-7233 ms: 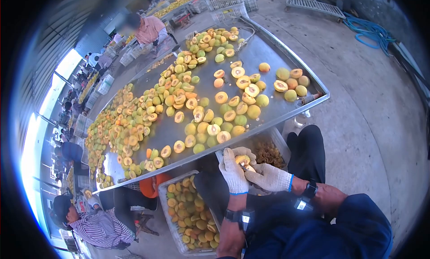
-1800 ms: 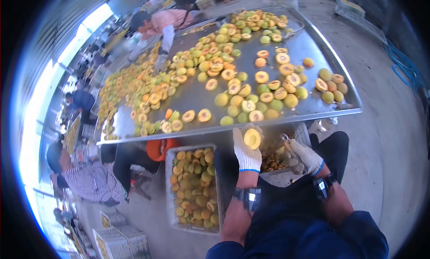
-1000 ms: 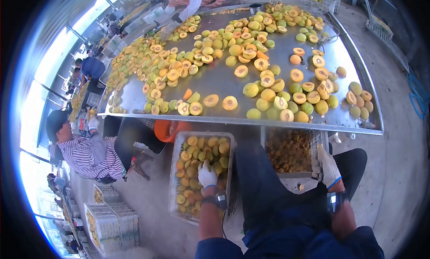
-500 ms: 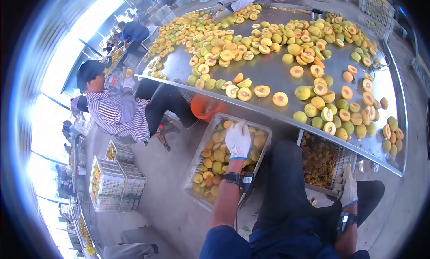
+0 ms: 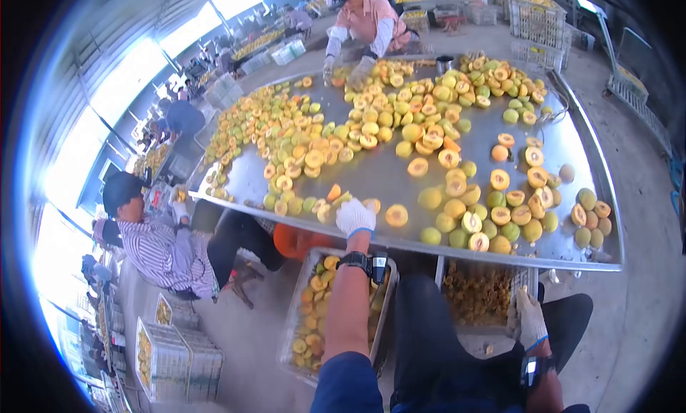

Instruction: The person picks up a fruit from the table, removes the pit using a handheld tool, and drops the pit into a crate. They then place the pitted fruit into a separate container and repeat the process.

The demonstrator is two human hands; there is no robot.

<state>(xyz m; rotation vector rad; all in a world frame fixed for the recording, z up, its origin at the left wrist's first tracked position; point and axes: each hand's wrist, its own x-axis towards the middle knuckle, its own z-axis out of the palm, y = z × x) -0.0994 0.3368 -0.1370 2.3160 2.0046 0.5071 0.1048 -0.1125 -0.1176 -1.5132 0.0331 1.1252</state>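
My left hand (image 5: 356, 218), in a white knit glove, is at the near edge of the metal table (image 5: 421, 250). Its fingers curl over a halved yellow-green peach (image 5: 344, 198), partly hidden by the glove. More cut peaches (image 5: 396, 215) lie just beside it. Below my left forearm stands a crate of peach halves (image 5: 312, 320). My right hand (image 5: 531, 320), also gloved, is low beside the right rim of a crate of brown peach pits (image 5: 475, 291). Its fingers are closed; what they hold is too small to make out.
Peach halves (image 5: 314, 138) are heaped across the table. An orange bucket (image 5: 293, 241) stands under its edge. One person (image 5: 168, 241) sits at the left; another (image 5: 368, 27) works at the far side. Stacked crates (image 5: 179, 359) stand on the floor at left.
My left hand has moved from the crate of peach halves up to the table edge. The view has tilted up, showing more of the far person. My right hand stays by the pit crate.
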